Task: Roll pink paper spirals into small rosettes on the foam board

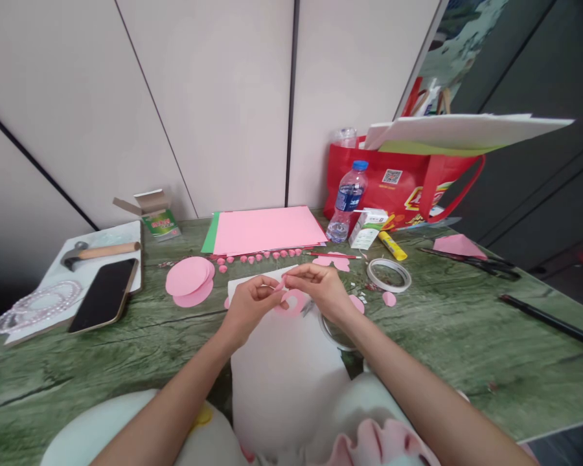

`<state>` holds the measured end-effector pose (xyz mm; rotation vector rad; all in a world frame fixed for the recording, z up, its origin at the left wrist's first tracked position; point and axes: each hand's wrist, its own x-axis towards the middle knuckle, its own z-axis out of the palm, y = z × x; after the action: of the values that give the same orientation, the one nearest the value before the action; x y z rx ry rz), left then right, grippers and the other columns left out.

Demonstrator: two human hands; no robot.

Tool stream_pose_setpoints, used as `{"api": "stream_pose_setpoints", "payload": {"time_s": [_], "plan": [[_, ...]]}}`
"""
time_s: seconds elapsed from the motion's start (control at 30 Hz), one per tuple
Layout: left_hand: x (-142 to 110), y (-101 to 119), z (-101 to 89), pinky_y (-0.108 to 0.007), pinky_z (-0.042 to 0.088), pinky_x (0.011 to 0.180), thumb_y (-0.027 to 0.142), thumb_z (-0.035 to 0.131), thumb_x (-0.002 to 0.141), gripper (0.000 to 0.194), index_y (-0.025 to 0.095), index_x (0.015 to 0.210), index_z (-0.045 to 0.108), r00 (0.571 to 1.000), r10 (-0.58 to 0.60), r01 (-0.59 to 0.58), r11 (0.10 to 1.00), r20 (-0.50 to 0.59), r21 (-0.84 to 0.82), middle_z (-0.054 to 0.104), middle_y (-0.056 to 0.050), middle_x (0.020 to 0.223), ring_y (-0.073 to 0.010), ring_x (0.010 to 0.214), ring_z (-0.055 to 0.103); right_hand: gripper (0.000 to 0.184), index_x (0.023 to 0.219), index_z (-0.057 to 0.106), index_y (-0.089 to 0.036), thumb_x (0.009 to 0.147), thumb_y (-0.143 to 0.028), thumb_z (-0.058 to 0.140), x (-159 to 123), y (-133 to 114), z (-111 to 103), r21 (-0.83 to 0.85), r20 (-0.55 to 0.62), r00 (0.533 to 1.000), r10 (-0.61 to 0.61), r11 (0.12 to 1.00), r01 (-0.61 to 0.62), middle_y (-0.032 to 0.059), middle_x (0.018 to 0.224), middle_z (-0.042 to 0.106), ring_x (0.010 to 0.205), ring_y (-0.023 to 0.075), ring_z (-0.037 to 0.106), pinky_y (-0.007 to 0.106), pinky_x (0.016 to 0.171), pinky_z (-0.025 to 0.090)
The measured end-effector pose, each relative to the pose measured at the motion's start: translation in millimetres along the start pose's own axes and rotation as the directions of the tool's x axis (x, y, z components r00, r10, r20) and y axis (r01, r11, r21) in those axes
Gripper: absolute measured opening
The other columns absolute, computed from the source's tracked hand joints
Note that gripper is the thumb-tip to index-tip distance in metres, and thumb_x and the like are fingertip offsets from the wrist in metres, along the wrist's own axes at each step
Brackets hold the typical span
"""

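Observation:
Between my two hands is a small strip of pink paper (281, 283), pinched at its ends by the fingertips. My left hand (252, 303) is closed on its lower end, with the fingers curled. From the other side, my right hand (321, 288) grips the upper end between thumb and forefinger. Just under the hands lies a pink paper piece with a pale centre (292, 303), partly covered by the fingers. A white sheet (282, 362) spreads beneath my wrists. Behind the hands stands a row of small rolled pink paper pieces (258, 257).
Pink paper circles (189, 277) are stacked to the left, near a phone (105, 294) and a hammer (100, 250). Pink sheets (269, 230) lie at the back. Rightward are a tape roll (389, 275), a water bottle (348, 202), a glue stick (392, 246) and scissors (486, 262).

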<state>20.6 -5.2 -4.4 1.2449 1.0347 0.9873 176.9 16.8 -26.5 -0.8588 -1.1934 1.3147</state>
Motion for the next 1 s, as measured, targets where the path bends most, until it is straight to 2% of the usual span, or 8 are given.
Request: {"api": "stream_pose_setpoints", "payload": {"time_s": [0.13,0.23,0.47,0.7,0.9,1.0], "plan": [[0.7,0.4,0.0,-0.024,0.040,0.060,0.028,0.068,0.065,0.023,0.015,0.078,0.055,1.000,-0.004,0.004,1.000,-0.025,-0.008,0.065,0.000,0.056,-0.0122,0.055,0.058,0.018,0.079,0.068,-0.019,0.063,-0.027,0.071,-0.3,-0.5,-0.7,-0.005,0.038,0.999,0.002,1.000,-0.002,0.0017,0.075,0.069,0.070,0.0133,0.062,0.028,0.069,0.048],[0.1,0.5,0.1,-0.025,0.042,0.062,0.028,0.072,0.061,0.027,0.015,0.078,0.055,0.999,-0.030,0.029,0.999,-0.024,-0.030,0.066,-0.001,0.058,-0.0136,0.057,0.060,0.020,0.078,0.065,-0.018,0.061,-0.025,0.072,-0.6,-0.4,-0.8,0.026,0.038,0.999,0.017,1.000,-0.018,0.0004,0.071,0.068,0.067,0.0123,0.062,0.026,0.065,0.048],[-2.1,-0.3,-1.0,-0.028,0.043,0.068,0.028,0.070,0.063,0.026,0.015,0.081,0.056,0.998,-0.041,0.040,0.999,0.040,0.021,0.068,-0.003,0.066,-0.0145,0.062,0.062,0.017,0.069,0.062,-0.018,0.059,-0.025,0.073,0.1,0.0,1.2,0.036,0.055,0.998,-0.032,0.999,0.030,-0.0032,0.063,0.063,0.057,0.0090,0.057,0.023,0.057,0.047],[-1.9,-0.6,-2.1,-0.027,0.043,0.066,0.029,0.069,0.065,0.025,0.016,0.082,0.057,0.999,-0.005,0.004,1.000,0.037,0.027,0.067,-0.002,0.065,-0.0146,0.062,0.061,0.020,0.072,0.066,-0.018,0.058,-0.031,0.074,-0.7,-1.7,1.2,-0.018,0.029,1.000,0.004,1.000,-0.003,0.0015,0.073,0.068,0.066,0.0139,0.061,0.028,0.064,0.050],[-0.5,-0.2,-1.6,-0.025,0.043,0.063,0.026,0.069,0.064,0.024,0.014,0.082,0.057,1.000,0.005,-0.005,1.000,-0.005,-0.007,0.066,-0.002,0.064,-0.0125,0.060,0.059,0.020,0.081,0.067,-0.019,0.065,-0.030,0.069,-0.6,-1.9,-0.3,-0.005,0.052,0.999,0.015,1.000,-0.014,0.0013,0.073,0.069,0.067,0.0126,0.062,0.027,0.066,0.050],[-0.2,-1.0,-1.9,-0.025,0.043,0.064,0.026,0.069,0.065,0.024,0.015,0.083,0.056,1.000,0.008,-0.008,1.000,0.002,-0.007,0.067,-0.002,0.063,-0.0125,0.060,0.059,0.019,0.080,0.066,-0.018,0.064,-0.028,0.070,-0.6,-2.5,-0.7,0.009,0.073,0.997,0.023,1.000,-0.024,0.0011,0.074,0.069,0.067,0.0123,0.063,0.027,0.066,0.049]]}}
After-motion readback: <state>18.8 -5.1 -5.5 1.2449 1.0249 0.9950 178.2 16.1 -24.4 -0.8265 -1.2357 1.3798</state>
